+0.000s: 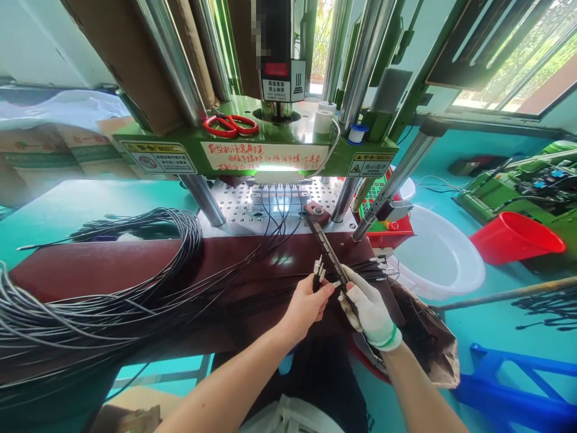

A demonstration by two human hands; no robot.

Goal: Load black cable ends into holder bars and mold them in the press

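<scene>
My left hand (pixel 309 304), bare, pinches a small bunch of cable plugs (pixel 319 273) with metal ends pointing up. Wrapped in a white glove, my right hand (pixel 367 307) grips a long dark slotted metal bar (pixel 328 246). That bar slants away from me, its far end near a brown block with a round metal piece (pixel 317 210) at the press bed's edge. Both hands are close together, the plugs just left of the bar. Beyond them, several black cables (pixel 277 222) run into a lit metal mould (pixel 279 201) under the press. Fingertips on the bar are partly hidden.
Coiled black cables (pixel 180 240) cover the dark red table (pixel 108 258) on the left. Red scissors (pixel 229 125) lie on the green press plate (pixel 288 129). More cable ends (pixel 378 267) rest right of the bar. A white tub (pixel 451 249) and blue stool (pixel 514 391) stand at right.
</scene>
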